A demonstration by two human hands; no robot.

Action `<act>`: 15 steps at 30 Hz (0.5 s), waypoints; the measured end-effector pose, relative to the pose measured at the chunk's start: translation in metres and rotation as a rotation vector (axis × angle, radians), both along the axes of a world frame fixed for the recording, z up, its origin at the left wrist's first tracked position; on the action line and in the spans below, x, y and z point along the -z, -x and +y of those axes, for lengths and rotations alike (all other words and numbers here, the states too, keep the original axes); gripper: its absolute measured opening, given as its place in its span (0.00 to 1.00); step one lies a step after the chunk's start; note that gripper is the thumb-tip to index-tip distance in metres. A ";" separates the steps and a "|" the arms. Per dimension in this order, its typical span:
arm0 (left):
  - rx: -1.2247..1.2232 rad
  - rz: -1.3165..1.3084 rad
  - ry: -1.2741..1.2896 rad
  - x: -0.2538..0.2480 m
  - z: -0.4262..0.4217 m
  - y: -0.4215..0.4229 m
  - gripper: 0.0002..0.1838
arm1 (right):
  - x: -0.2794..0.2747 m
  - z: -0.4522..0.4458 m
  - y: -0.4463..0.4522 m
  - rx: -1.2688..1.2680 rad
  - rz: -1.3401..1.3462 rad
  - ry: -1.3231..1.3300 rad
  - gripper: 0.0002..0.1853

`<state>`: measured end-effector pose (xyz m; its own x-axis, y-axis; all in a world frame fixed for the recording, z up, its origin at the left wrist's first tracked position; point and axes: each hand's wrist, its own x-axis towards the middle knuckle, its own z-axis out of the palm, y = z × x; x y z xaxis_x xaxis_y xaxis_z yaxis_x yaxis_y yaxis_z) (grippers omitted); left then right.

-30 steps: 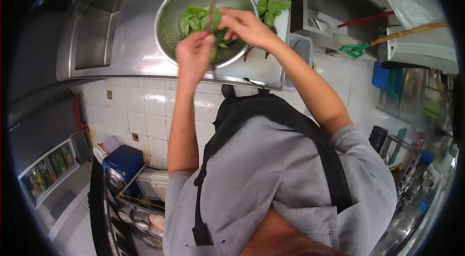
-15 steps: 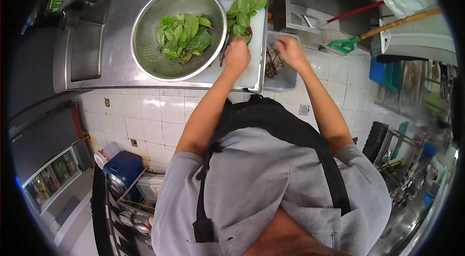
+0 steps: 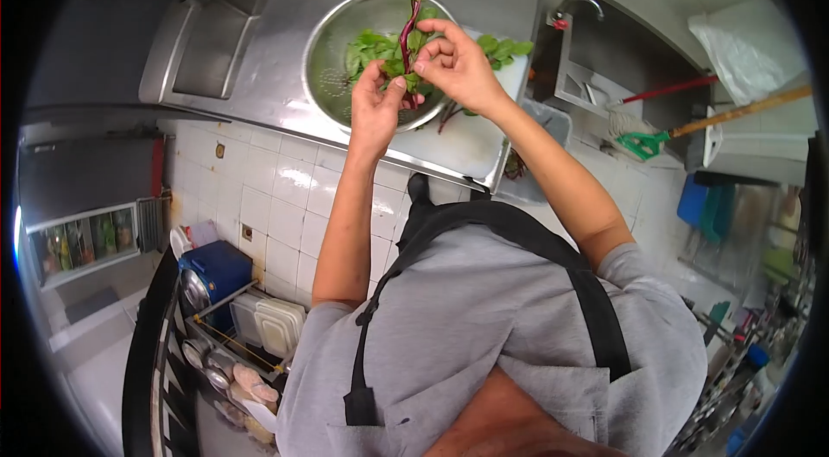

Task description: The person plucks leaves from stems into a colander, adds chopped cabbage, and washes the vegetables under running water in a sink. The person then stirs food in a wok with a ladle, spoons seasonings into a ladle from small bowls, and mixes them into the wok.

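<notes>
Head view: both hands together over the right part of the colander (image 3: 321,90), working one leafy stem (image 3: 404,35). Half a second ago they were well apart, left hand down by the board just right of the colander, right hand out over the bin; one second ago they were also together over the colander.

Left hand (image 3: 376,111): thumb and fingers clamped on the lower end of the stem. Right hand (image 3: 462,72): index and thumb tips at the stem higher up, spread from each other; other fingers curled in. Cannot tell whether it pinches a leaf or only touches.

Stem is purple-red, roughly upright in view, green leaves at its top reaching past the colander's far rim.

Loose leaves (image 3: 371,49) lie in the colander, partly hidden now by the hands; they showed fully half a second ago. Greens (image 3: 505,49) on the white board (image 3: 440,146) now partly behind the right hand. Bin (image 3: 553,124) beside the counter (image 3: 281,94) mostly covered by the right forearm; dark red scraps (image 3: 515,166) just show, more visible half a second ago.
</notes>
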<state>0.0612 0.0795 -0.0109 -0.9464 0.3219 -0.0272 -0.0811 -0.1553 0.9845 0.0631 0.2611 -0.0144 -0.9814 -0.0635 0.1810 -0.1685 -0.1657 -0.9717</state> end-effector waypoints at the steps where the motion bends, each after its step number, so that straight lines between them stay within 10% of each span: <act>1: -0.029 0.013 -0.036 0.005 -0.011 0.005 0.11 | -0.010 -0.012 0.000 0.095 -0.006 -0.213 0.25; 4: -0.083 -0.017 -0.175 0.005 -0.033 0.014 0.11 | -0.012 -0.036 0.015 0.115 0.433 -0.648 0.17; 15: -0.005 -0.140 -0.428 0.013 -0.085 0.036 0.16 | -0.001 -0.088 0.054 0.133 0.724 -0.936 0.08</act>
